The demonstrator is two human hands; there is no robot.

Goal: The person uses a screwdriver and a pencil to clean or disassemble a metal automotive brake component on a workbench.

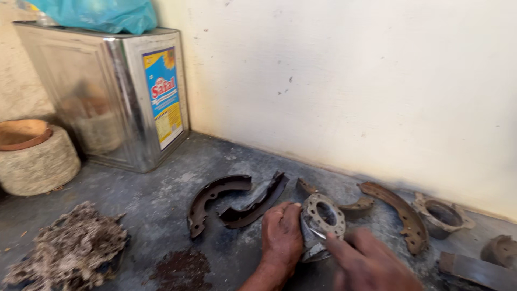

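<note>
My left hand (281, 235) rests knuckles-up on the grey floor and holds a round metal hub with a ring of holes (321, 216) by its left side. My right hand (369, 261), blurred, lies just right of the hub, with its fingers reaching to the hub's lower edge. Two dark curved brake shoes (214, 198) (257, 202) lie on the floor just left of my left hand. Beyond the hub a rusty brake shoe (401, 210) curves off to the right.
A large square metal tin (116, 97) stands in the corner with a blue plastic bag (97, 13) on top. A round stone block (35, 159) sits at the left, a tangled rusty chain heap (67, 250) in front. A metal ring part (442, 215) lies by the wall.
</note>
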